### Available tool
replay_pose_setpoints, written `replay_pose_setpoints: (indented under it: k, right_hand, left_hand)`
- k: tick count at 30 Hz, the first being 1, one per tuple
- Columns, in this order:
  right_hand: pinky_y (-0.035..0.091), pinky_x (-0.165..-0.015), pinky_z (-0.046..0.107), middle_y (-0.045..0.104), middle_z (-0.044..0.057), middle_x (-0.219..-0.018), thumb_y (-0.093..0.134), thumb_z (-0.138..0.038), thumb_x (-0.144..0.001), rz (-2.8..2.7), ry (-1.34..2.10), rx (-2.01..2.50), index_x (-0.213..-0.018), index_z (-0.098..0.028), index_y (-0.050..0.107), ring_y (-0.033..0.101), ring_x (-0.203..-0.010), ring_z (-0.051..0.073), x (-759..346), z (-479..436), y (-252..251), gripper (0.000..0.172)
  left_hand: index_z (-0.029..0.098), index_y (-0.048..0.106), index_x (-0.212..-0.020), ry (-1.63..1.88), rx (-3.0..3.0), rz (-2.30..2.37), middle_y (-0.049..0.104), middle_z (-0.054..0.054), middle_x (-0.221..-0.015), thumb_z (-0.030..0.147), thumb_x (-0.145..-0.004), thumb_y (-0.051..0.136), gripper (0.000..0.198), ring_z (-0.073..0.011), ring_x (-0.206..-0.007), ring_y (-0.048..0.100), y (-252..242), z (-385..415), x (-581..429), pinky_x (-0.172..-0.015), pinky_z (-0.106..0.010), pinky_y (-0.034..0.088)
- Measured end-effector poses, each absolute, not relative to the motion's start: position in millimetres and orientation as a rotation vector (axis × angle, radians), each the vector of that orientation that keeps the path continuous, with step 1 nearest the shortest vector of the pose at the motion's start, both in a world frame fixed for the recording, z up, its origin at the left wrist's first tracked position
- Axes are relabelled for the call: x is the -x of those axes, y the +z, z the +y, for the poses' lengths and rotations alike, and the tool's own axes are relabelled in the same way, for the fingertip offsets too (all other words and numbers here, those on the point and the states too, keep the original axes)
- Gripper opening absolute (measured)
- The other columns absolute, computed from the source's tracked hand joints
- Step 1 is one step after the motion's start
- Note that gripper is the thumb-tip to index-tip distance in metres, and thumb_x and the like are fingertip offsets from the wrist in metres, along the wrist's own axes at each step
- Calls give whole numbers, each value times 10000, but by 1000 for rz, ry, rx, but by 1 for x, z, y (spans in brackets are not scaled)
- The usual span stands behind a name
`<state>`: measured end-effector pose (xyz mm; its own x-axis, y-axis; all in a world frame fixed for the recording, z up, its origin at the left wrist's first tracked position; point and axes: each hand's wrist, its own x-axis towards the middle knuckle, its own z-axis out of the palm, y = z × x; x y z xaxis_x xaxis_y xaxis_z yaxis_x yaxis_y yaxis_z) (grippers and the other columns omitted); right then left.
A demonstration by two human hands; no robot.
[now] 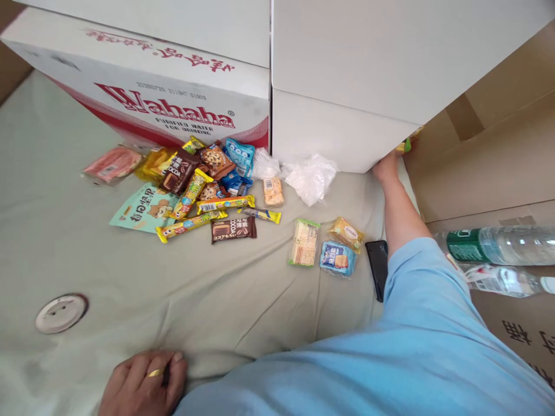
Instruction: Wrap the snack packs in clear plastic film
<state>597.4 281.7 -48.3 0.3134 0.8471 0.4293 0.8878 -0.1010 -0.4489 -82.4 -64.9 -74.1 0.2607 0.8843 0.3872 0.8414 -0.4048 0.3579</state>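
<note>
My left hand (141, 384) rests on the pale green cloth (243, 289) at the bottom left, fingers curled in and a gold ring on one of them. Nothing shows in it. My right arm stretches forward past the corner of a white box (338, 127). Only part of my right hand (385, 166) shows; its fingers are hidden behind that box. Just beyond it a bit of a yellow and green packet (406, 144) peeks out, and I cannot tell whether my hand holds it. A black phone (377, 268) lies beside my right forearm.
Snack packets lie heaped before the Wahaha carton (173, 110), including a mint green pouch (143, 208) and cocoa bars (234, 229). Nearer are a cracker pack (304, 242), a blue packet (337, 258) and clear plastic bags (312, 176). Bottles (515, 245) lie right; a round button-like disc (61, 314) left.
</note>
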Motion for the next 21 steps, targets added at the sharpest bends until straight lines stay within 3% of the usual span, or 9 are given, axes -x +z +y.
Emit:
replay_pose_setpoints:
  k: [5, 10, 13, 18, 21]
  right_hand:
    - [482, -1033, 503, 634, 130, -1069, 455, -257, -943, -1094, -187, 2002, -1048, -152, 666, 626, -1085, 275, -588, 257, -62, 258]
    - [541, -846, 406, 642, 34, -805, 398, -280, -975, -1125, -150, 1836, -1049, -179, 653, 644, -778, 213, -533, 206, -41, 285]
    - [525, -798, 345, 685, 52, -906, 409, -337, -1024, -1532, -87, 1681, -1119, -205, 673, 650, -805, 201, -466, 172, -14, 310]
    - [483, -817, 331, 633, 127, -1345, 543, -349, -999, -2338, -32, 1775, -1276, -234, 677, 591, -1151, 266, -376, 156, 4, 328]
    - [454, -783, 334, 673, 146, -1217, 495, -255, -995, -2366, -12, 2110, -1097, -212, 721, 560, -1140, 290, -365, 166, -2, 252]
  left_hand:
    - [196, 632, -888, 696, -2668, 1716, 637, -33, -724, 162, -912, 626, 42, -218, -684, 572, -80, -74, 84, -676, -349, 459]
    - [163, 653, -1219, 724, -2575, 1777, 691, -62, -868, 53, -882, 513, 381, -208, -728, 630, -95, -86, 95, -681, -317, 487]
    - [178, 656, -1193, 720, -2612, 1681, 723, -99, -1007, 70, -844, 476, 407, -237, -814, 668, -101, -86, 101, -714, -335, 516]
    - [195, 646, -1055, 730, -2658, 1649, 706, -87, -939, 74, -844, 480, 295, -230, -815, 656, -97, -81, 96, -747, -326, 535]
    - [205, 653, -1039, 799, -2636, 1682, 710, -69, -928, 78, -844, 515, 270, -214, -817, 670, -93, -80, 89, -775, -313, 543]
